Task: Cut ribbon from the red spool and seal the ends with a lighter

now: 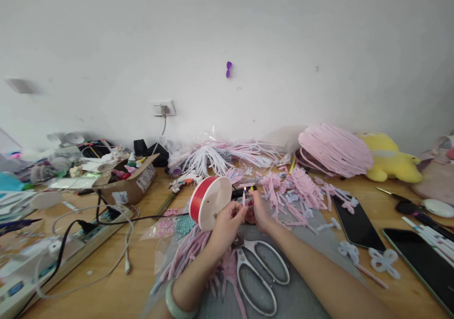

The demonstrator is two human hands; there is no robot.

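While both hands meet just above the middle of the table [106,271], the left hand [227,220] is pinched on a thin strip [244,199] that stands up from its fingertips. The right hand [260,211] is closed around what looks like a small lighter [250,202], and a tiny flame [244,188] shows at the strip's top. A red ribbon spool [208,202] stands tilted against the left hand; whether that hand also bears it cannot be told. The strip is probably very light, limp and quick to scorch, so it is best held low, clear of the lit tip. The spool looks light and stiff, easiest taken by its flat white face and rim. Both forearms reach forward and converge, wrists raised off the grey mat [305,290], the left one wearing a pale green bangle [177,305]. White-handled scissors [260,271] lie on the mat between the forearms, beside pink fuzzy stems [193,253].
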